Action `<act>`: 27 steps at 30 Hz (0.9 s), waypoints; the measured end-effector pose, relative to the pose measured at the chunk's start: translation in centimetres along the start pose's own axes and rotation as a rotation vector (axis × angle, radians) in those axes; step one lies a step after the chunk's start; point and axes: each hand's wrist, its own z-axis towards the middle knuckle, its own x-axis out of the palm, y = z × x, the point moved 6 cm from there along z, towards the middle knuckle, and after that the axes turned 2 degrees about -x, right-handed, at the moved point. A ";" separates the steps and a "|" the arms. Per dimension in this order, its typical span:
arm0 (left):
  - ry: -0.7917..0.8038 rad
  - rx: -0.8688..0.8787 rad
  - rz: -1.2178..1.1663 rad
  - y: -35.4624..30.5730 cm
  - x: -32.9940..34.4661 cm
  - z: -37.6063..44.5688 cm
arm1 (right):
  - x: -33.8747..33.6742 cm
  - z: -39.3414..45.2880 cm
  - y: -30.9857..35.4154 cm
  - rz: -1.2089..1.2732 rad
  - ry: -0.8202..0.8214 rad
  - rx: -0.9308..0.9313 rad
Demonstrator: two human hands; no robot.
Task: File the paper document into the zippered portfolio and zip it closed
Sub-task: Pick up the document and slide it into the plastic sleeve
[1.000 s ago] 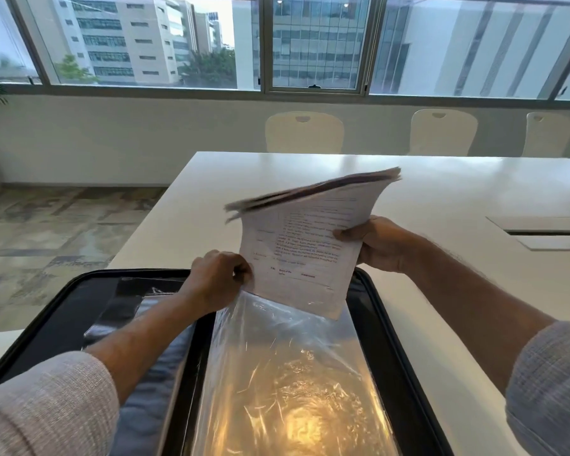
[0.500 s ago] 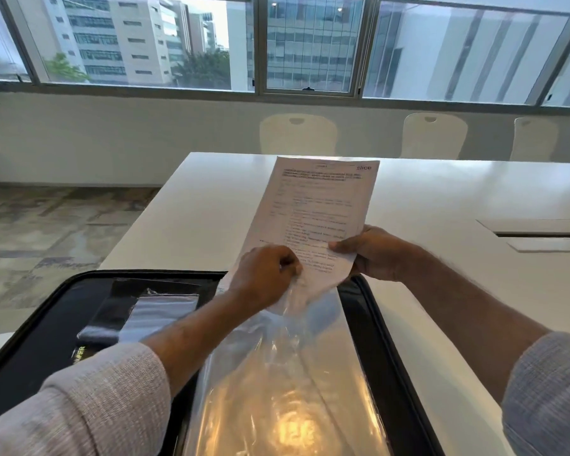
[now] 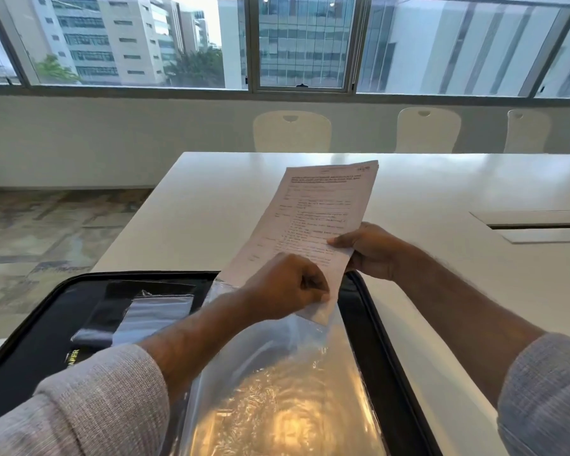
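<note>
- The right hand (image 3: 371, 250) grips the right edge of the paper document (image 3: 313, 222), thumb on the printed face and fingers curled behind it.
- The left hand (image 3: 287, 289) is closed in a loose fist, pinching the top edge of the clear plastic sleeve (image 3: 277, 390) at the document's lower corner; whether it also pinches the paper itself cannot be told.
- The document stands tilted, its top leaning away over the table (image 3: 441, 192), and its bottom corner sits just inside the mouth of the sleeve.
- The sleeve lies over the right half of the zippered portfolio (image 3: 40, 324), which is spread open and flat on the near end of the table.
- The portfolio's left half shows dark pockets and a small clear pocket (image 3: 155, 312).
- Both forearms wear grey knit sleeves (image 3: 96, 406) pushed up from the wrists.
</note>
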 end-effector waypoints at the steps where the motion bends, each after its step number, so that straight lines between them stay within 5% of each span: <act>1: -0.013 -0.004 0.016 0.0 0.0 0.1 | -0.1 -0.1 0.0 0.004 0.000 -0.001; 11: -0.245 -0.068 0.006 -0.5 0.4 1.2 | -0.3 0.2 -0.6 -0.100 0.081 0.046; 27: -0.020 -0.296 0.216 11.3 -5.9 -3.8 | -1.4 1.8 3.4 -0.221 0.020 -0.003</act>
